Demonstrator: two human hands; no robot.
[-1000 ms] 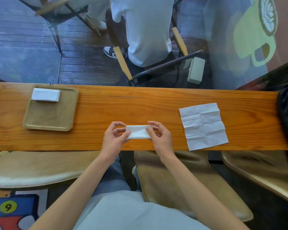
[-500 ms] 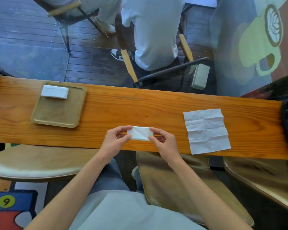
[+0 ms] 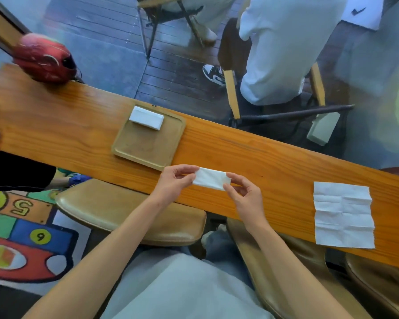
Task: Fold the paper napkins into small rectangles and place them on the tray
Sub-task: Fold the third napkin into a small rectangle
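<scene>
Both forearms reach forward over the bench's near edge. The left hand and right hand each pinch one end of the folded napkin, their grips closed on it. Farther left, a tray holds another folded napkin at its far edge. An unfolded napkin lies near the bench's right end.

Your way to the tray lies over bare counter, with only one folded napkin filling its far edge.

Both arms bare all the way up, no watch or rings on the left hand or right hand. Light grey-blue top, dark jeans.
</scene>
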